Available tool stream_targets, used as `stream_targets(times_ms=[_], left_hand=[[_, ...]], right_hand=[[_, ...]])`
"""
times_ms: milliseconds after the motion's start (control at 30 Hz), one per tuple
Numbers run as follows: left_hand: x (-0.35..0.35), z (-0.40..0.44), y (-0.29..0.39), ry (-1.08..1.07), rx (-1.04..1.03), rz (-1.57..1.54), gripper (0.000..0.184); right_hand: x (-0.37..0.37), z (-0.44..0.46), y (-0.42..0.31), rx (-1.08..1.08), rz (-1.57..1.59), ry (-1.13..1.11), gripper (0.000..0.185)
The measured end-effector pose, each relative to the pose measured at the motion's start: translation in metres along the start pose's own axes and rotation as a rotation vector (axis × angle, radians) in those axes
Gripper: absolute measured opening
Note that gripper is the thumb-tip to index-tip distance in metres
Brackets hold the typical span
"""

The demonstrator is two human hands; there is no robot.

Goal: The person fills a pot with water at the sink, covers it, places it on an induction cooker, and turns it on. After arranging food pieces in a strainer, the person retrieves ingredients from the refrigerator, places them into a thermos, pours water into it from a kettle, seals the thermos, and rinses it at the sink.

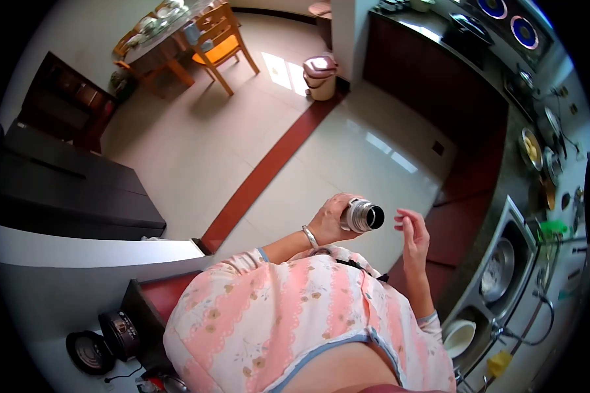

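Observation:
My left hand (331, 221) is wrapped round a thermos flask (358, 215), a silver metal one with its lid off. The flask is tipped on its side, and its dark open mouth points right, toward my other hand. Just past that mouth, my right hand (415, 234) is raised with its fingers apart and nothing in them. A small gap separates it from the flask. How far the flask's body reaches behind my left fingers is hidden.
On the right runs a counter with a double sink (518, 226), holding a metal basin (498, 270) and a white bowl (459, 337). A lidded bin (321, 78) stands by the wall corner. Wooden chairs (219, 49) surround a table at the back left. A dark cabinet (72, 187) is at left.

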State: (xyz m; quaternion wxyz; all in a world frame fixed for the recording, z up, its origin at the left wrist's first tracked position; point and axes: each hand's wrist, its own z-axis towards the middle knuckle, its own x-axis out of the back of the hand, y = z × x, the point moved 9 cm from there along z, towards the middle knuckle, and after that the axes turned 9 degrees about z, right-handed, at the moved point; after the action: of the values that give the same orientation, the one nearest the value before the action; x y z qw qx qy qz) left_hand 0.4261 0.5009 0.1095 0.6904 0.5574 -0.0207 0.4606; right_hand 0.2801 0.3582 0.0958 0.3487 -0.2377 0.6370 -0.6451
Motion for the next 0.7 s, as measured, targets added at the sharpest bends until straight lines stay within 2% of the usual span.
stream_targets(times_ms=[67, 133, 200, 267, 333, 400, 433, 533, 600, 667, 700], left_hand=[[0.033, 0.017, -0.019, 0.010, -0.008, 0.042, 0.059], [0.062, 0.032, -0.045, -0.080, 0.052, 0.228, 0.066], [0.092, 0.041, -0.063, -0.069, 0.064, 0.249, 0.068], [0.116, 0.043, -0.086, 0.054, 0.114, 0.261, 0.067], [0.137, 0.042, -0.110, 0.141, 0.122, 0.253, 0.067], [0.148, 0.024, -0.156, 0.223, 0.264, 0.082, 0.068], [0.153, 0.016, -0.176, 0.245, 0.340, 0.012, 0.068], [0.181, 0.003, -0.205, 0.266, 0.397, 0.131, 0.069], [0.201, 0.001, -0.210, 0.313, 0.392, 0.180, 0.066], [0.207, 0.006, -0.217, 0.270, 0.365, 0.214, 0.070], [0.204, 0.005, -0.231, 0.235, 0.363, 0.157, 0.070]], right_hand=[[-0.042, 0.047, 0.002, -0.027, 0.011, -0.020, 0.023], [-0.088, 0.087, 0.027, -0.264, 0.320, -0.039, 0.029], [-0.128, 0.118, 0.048, -0.312, 0.363, -0.081, 0.034], [-0.165, 0.135, 0.073, -0.437, 0.332, -0.229, 0.032], [-0.195, 0.154, 0.085, -0.473, 0.315, -0.295, 0.032], [-0.216, 0.171, 0.109, -0.543, 0.261, -0.341, 0.031], [-0.228, 0.181, 0.108, -0.506, 0.244, -0.391, 0.031], [-0.265, 0.212, 0.122, -0.461, 0.129, -0.547, 0.031], [-0.285, 0.222, 0.140, -0.527, 0.130, -0.524, 0.031], [-0.300, 0.221, 0.141, -0.652, 0.266, -0.446, 0.031], [-0.307, 0.220, 0.140, -0.606, 0.270, -0.451, 0.030]])
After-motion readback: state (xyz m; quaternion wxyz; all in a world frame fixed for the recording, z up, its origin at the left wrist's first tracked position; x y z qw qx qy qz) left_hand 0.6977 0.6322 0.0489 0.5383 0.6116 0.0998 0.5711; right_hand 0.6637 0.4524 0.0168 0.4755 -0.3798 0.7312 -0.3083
